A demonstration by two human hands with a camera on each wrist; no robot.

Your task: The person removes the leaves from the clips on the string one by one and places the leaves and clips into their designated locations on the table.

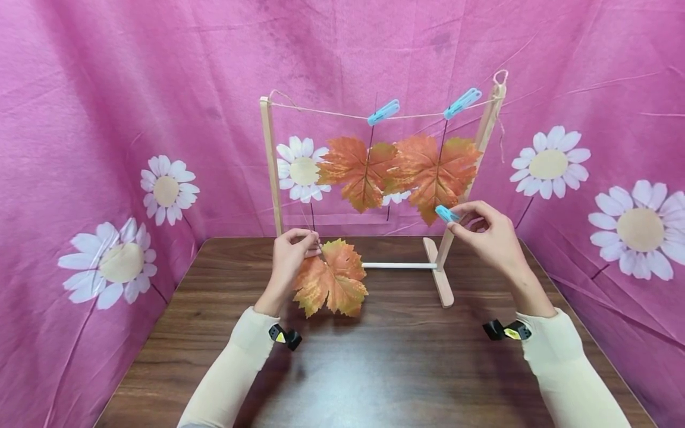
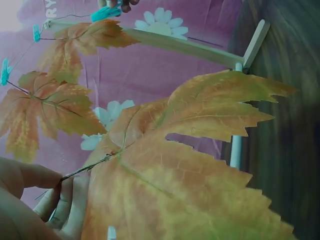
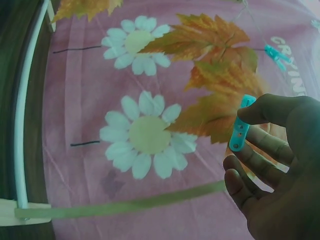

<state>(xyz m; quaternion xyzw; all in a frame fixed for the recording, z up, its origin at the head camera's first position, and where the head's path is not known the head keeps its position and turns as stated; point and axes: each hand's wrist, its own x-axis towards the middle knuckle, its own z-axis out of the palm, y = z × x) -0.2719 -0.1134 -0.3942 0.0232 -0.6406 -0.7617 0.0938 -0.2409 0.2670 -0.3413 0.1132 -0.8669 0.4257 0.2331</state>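
Head view shows the loose leaf [image 1: 334,282] at my left hand [image 1: 291,255], to the right of it and a little below. My left hand pinches its thin dark stem [image 2: 82,171] with thumb and fingers. My right hand [image 1: 489,235] holds a blue clothespin [image 1: 446,214] between thumb and fingertips; whether its mouth is pressed apart, I cannot tell.

I judge the leaf to be very light, with a soft blade that can bend or swing, and thin teeth at the border that may catch. The stem looks stiffer, so it is the better place to hold. The clothespin seems small, hard and perhaps smooth; its handle end is the part to squeeze.

Farther from the hands, two hanging leaves [image 1: 355,172] [image 1: 436,169] are fixed by blue clips [image 1: 384,112] [image 1: 463,103] on the string [image 1: 332,112]. Above my left hand, between the left post [image 1: 272,166] and the nearer clip, the string is bare, which gives good room. The lower tip of one hanging leaf is close to my right hand, so it could be brushed. Between my forearms, the desk [image 1: 342,380] offers open space.
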